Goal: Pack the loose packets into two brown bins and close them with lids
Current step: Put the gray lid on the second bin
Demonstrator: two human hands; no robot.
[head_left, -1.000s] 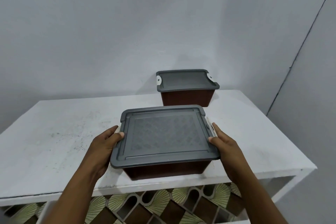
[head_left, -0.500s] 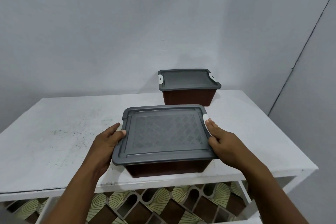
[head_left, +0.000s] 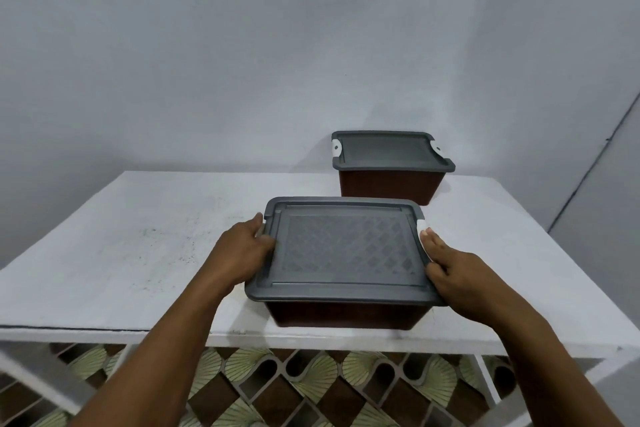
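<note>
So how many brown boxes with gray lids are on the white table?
2. The near bin sits at the table's front edge between the left hand and right hand; the far bin stands behind it, by the wall.

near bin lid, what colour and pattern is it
Grey, with a raised diamond lattice across the near bin lid centre panel; clearest in the head view.

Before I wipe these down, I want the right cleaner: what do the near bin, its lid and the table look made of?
Near bin: probably plastic, smooth dark brown walls. Its lid: likely grey plastic, matte, with a moulded diamond pattern and rim. Table: white-painted, matte and speckled; wood or board, cannot tell.
</note>
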